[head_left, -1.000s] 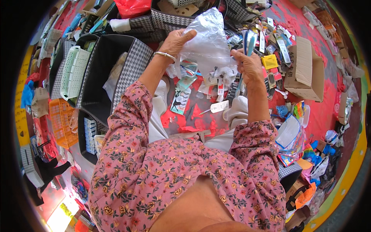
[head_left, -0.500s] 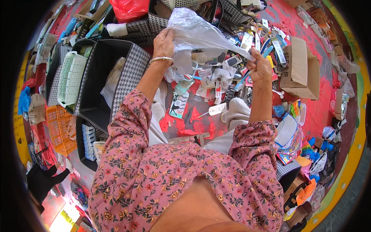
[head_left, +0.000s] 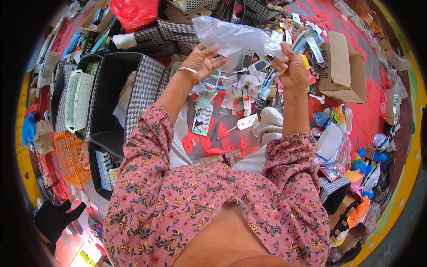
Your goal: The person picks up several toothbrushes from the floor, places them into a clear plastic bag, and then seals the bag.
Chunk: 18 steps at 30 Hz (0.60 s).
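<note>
A clear, crumpled plastic bag (head_left: 235, 38) stretches out in front of me above the clutter. My right hand (head_left: 292, 69) is closed with the bag's right end pinched in its fingers. Slim blue and white sticks (head_left: 268, 84) show on both sides of that hand; whether it grips them too I cannot tell. My left hand (head_left: 201, 62), with a bangle at the wrist, has its fingers spread just below the bag's left part. Between my knees lie a card pack with round white pieces (head_left: 203, 119) and a white tag (head_left: 247, 121).
Left of me stands a large black-lined houndstooth box (head_left: 113, 93), with a pale green basket (head_left: 79, 100) and an orange basket (head_left: 71, 158) beyond it. An open cardboard box (head_left: 342, 66) sits at right. Several small packets and devices (head_left: 260, 65) litter the red floor.
My left hand has let go of the bag and spread its fingers, moving slightly right and down. The bag's left part has sunk and spread sideways; my right hand still holds its end.
</note>
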Available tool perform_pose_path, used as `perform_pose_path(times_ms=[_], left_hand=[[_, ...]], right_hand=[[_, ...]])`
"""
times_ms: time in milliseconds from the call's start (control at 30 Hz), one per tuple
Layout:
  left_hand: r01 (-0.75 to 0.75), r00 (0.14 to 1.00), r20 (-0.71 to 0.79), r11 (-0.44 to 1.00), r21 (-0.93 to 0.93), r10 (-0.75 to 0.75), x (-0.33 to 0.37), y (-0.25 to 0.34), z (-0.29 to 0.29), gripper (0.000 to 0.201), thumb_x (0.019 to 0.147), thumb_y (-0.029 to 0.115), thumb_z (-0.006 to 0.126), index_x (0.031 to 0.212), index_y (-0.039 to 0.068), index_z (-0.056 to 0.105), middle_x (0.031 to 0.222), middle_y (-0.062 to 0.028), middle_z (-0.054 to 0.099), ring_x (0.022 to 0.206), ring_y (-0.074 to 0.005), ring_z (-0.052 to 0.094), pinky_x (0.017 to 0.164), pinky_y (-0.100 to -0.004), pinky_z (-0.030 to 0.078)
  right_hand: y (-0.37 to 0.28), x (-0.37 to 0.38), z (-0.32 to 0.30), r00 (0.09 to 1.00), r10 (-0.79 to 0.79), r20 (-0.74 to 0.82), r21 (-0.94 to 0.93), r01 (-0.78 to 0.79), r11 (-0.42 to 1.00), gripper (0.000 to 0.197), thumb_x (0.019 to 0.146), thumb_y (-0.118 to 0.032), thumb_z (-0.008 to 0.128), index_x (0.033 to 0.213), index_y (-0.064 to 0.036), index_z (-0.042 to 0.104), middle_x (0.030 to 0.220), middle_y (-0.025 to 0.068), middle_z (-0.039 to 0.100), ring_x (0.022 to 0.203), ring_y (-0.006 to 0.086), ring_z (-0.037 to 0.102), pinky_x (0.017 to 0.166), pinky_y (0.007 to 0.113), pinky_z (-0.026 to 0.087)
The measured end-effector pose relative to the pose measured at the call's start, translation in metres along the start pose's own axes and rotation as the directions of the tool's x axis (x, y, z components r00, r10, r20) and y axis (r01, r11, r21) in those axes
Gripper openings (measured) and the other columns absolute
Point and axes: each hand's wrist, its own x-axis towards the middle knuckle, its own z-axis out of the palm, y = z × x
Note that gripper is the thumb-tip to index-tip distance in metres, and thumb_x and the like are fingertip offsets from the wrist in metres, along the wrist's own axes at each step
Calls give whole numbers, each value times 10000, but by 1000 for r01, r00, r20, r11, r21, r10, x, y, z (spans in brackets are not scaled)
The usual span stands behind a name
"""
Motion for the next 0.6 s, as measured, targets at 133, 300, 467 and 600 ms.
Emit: perform_pose_path(times_ms=[133, 300, 467, 600], left_hand=[[-52, 996, -61, 985, 165, 63, 5, -3, -6, 261, 723, 7, 592, 959, 13, 481, 900, -74, 538, 769, -144, 541, 638, -199, 485], [215, 973, -84, 976, -23, -216, 12, 6, -13, 199, 702, -46, 522, 896, -39, 482, 815, -98, 556, 688, -157, 557, 617, -227, 491], [185, 970, -146, 981, -62, -192, 16, 24, -18, 180, 756, -13, 435, 926, -37, 488, 882, -141, 566, 789, -242, 575, 761, -348, 480], [-50, 997, 51, 982, -182, 61, 15, 30, -25, 450, 758, -55, 394, 1196, 38, 354, 1119, -176, 456, 836, -258, 568, 778, -345, 483]], right_hand=[[0, -6, 11, 1000, -5, 15, -43, 5, 999, 99, 796, -115, 557, 759, -44, 498, 503, -14, 400, 362, 75, 350, 358, 210, 294], [-7, -4, -2, 994, -77, -80, -123, 67, 990, 118, 779, -110, 581, 759, -29, 497, 521, -6, 424, 368, 83, 364, 367, 217, 309], [-3, -2, -3, 895, -228, -384, -332, 96, 938, 92, 768, -47, 572, 743, -22, 488, 521, 9, 440, 382, 83, 394, 353, 200, 324], [-3, -1, -3, 890, -256, -377, -540, 13, 842, 91, 775, -78, 560, 764, -7, 505, 546, 22, 470, 403, 90, 442, 363, 203, 358]])
